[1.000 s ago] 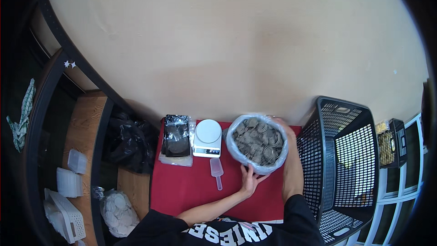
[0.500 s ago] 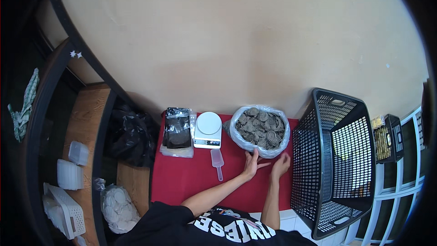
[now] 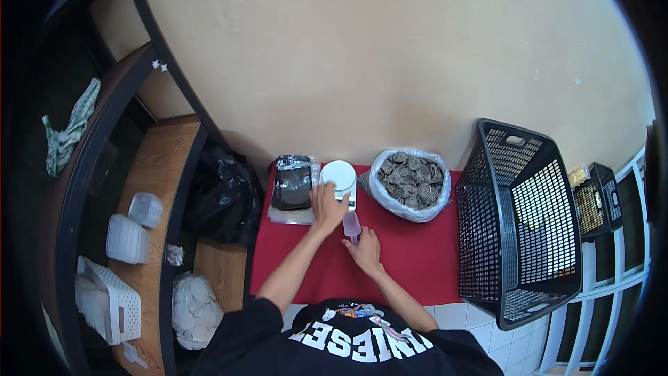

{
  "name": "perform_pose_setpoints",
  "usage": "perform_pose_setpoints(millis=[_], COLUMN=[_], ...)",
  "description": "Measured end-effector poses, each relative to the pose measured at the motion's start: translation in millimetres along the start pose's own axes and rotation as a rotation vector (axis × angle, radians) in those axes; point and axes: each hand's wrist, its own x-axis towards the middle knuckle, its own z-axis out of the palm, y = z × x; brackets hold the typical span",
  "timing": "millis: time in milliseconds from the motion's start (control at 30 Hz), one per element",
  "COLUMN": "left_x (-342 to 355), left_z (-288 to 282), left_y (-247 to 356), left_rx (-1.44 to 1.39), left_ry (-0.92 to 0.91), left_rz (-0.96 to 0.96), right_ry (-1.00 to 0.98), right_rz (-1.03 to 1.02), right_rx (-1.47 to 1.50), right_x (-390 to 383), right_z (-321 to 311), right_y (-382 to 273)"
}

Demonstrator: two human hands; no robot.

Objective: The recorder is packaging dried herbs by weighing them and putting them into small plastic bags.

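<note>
A black plastic laundry basket (image 3: 529,216) is standing on the floor just beside the right edge of the red cloth (image 3: 417,257) covering the low table. A black bag (image 3: 223,195) is slumping against the cloth's left edge. Against the wall, a clear bag of grey coils (image 3: 410,179) is sitting open, and both hands are now working away from it, whereas a second ago they were reaching around it. Left of that bag, a white kitchen scale (image 3: 339,177) is sitting beside a stack of dark foil pouches (image 3: 292,184). The left hand (image 3: 327,207) is now resting on the scale's front edge, fingers spread and flat, gripping nothing. The right hand (image 3: 365,251) is closing its fingers around the handle of the small clear plastic scoop (image 3: 351,225), which is lying on the cloth just below the scale. Judgement: attention is shifting from the coil bag to scale and scoop.
</note>
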Motion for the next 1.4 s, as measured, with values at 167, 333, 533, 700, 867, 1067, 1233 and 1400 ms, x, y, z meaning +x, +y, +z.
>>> perform_pose_setpoints(millis=[167,333,533,700,867,1067,1233,1400], left_x=[48,67,62,13,-69,-133,-148,-175], left_z=[6,34,40,20,-7,-26,-29,-78], left_y=[-12,-17,-19,7,6,18,19,13], left_rx=[0.338,0.37,0.48,0.463,0.406,0.349,0.271,0.058], left_ry=[-0.303,-0.484,-0.455,-0.45,-0.404,-0.338,-0.247,-0.019], left_rz=[-0.045,-0.175,-0.082,0.087,0.081,0.025,0.024,-0.019], right_ry=[-0.195,-0.174,-0.292,-0.268,-0.366,-0.458,-0.471,-0.477], right_rz=[0.057,0.039,0.333,0.446,0.55,0.633,0.65,0.663], right_rx=[0.01,0.102,0.386,0.705,0.847,1.036,0.959,0.958], right_x=[-15,-85,-129,-129,-117,-108,-103,-104], right_z=[-1,-28,-53,-60,-60,-69,-76,-76], right_y=[-11,42,70,83,97,112,108,102])
